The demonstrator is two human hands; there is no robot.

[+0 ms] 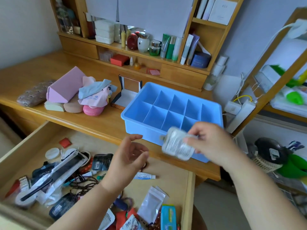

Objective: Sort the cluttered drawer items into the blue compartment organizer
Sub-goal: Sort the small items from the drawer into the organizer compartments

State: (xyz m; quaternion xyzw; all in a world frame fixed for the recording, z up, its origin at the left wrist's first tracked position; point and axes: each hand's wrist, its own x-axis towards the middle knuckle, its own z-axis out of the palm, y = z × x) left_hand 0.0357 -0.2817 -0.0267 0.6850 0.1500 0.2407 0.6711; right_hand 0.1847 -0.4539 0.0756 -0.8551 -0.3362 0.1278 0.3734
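We take the blue organizer (172,112) as our landmark: it sits on the bench (99,123) just behind the open drawer (166,170), near enough that items only need lifting up and over the drawer's back edge. Our right hand (214,145) pinches a small clear packet (178,143) by one edge, held in the air right in front of the organizer's near wall, probably so it can be dropped into one of the front compartments, all of which look bare from here. Our left hand (129,156) hovers below and to the left of the organizer, over the drawer, fingers loosely curled and grasping nothing. Beneath it the clutter waits: a small white tube (144,176), dark beads (83,185), and clear zip bags (152,201). We judge the sorting barely begun. Left of the organizer, a pink case (64,87) lies on the bench.
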